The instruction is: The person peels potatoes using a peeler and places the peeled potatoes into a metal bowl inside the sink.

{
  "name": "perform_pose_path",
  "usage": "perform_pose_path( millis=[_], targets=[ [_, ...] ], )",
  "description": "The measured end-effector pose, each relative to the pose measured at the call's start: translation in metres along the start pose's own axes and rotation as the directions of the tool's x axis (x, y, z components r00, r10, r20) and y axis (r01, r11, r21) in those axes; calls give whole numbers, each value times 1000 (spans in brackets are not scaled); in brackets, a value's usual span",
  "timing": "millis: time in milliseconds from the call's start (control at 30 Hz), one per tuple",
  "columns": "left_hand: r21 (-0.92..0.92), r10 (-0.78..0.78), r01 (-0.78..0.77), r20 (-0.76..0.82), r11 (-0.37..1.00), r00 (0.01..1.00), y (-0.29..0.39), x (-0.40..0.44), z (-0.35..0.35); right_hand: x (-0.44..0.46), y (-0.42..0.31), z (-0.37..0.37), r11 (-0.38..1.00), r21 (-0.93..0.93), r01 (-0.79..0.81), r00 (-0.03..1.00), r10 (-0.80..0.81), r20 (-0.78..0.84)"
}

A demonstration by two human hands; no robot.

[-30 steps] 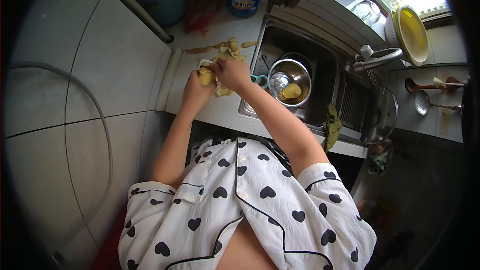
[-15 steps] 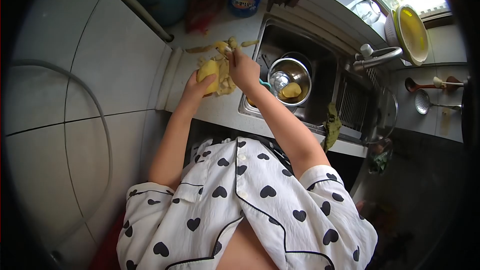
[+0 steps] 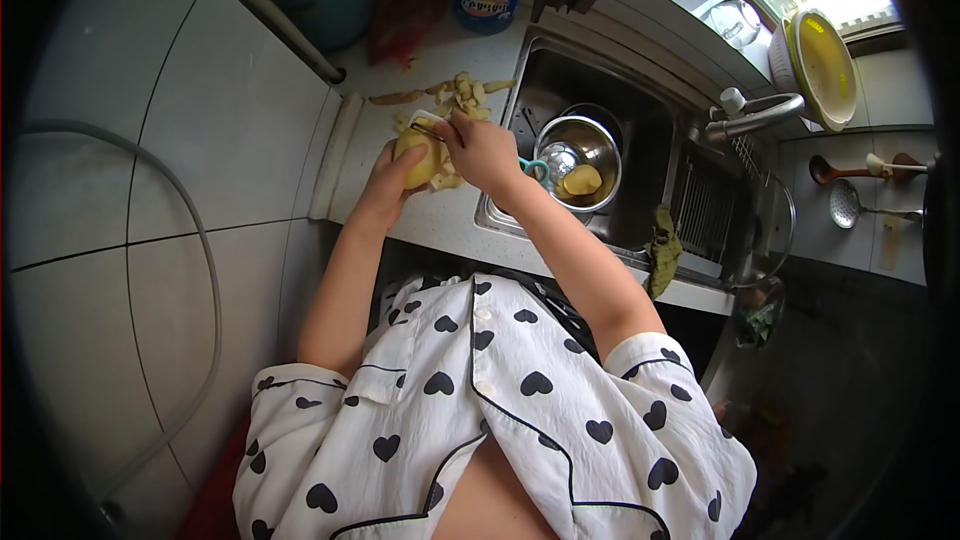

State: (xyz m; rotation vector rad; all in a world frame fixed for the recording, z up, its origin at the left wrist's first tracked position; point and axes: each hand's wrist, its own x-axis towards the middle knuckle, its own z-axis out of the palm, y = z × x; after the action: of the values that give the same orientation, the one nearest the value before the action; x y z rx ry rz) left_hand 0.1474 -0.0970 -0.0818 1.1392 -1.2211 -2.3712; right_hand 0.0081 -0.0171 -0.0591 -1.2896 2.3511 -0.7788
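Observation:
My left hand (image 3: 383, 183) is closed around a yellow peeled potato (image 3: 419, 159) above the counter. In my right hand (image 3: 482, 148) is a peeler (image 3: 430, 124) with a white head, which lies against the far end of the potato. A teal loop (image 3: 537, 170), seemingly part of the peeler's handle, sticks out past my right hand. Potato peelings (image 3: 467, 93) are heaped on the counter beyond and under both hands. Another peeled potato (image 3: 581, 180) rests in a steel bowl (image 3: 612, 152) to the right.
The bowl stands in a steel sink (image 3: 640, 90) with a faucet (image 3: 755, 118) at its right. A limp green cloth (image 3: 663, 252) hangs over the sink's near edge. At the back stand a blue bottle (image 3: 489, 0) and a red bag (image 3: 408, 20); a tiled wall (image 3: 80, 190) borders the left.
My right hand has brought the peeler down from above the peelings onto the potato. The potato has turned slightly in my left hand, and the teal loop shows more.

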Motion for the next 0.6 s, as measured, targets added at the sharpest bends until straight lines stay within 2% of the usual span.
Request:
perform_pose_path(
  millis=[67,100,167,200,300,333,433,467,600],
  targets=[
    [61,37,-38,23,997,999,-4,1,-4,4,8,6,999,-41,-5,1000,5,-1],
    [91,53,-56,34,994,998,-7,0,-6,8,23,16,997,-44,-61,997,62,37],
    [32,79,-82,80,996,994,7,-14,12,14,56,38,984,-48,-174,978,178,108],
    [2,93,-94,101,996,991,13,-20,17,12,52,34,974,-26,-227,969,229,91],
    [-104,18,-11,66,994,998,12,-8,5,2,33,23,973,68,-222,975,221,17],
    [-116,9,-1,70,993,998,7,-3,-1,-1,26,20,976,117,-181,980,190,-66],
    [-237,-92,105,65,966,994,-1,2,-7,-8,7,3,974,195,-118,988,135,-77],
    [-247,-90,110,88,963,992,-3,3,-8,-10,4,3,975,214,-53,991,77,-106],
    [-281,-96,131,135,951,986,-3,5,-5,-12,1,5,994,92,52,995,-43,-89]
  ],
)
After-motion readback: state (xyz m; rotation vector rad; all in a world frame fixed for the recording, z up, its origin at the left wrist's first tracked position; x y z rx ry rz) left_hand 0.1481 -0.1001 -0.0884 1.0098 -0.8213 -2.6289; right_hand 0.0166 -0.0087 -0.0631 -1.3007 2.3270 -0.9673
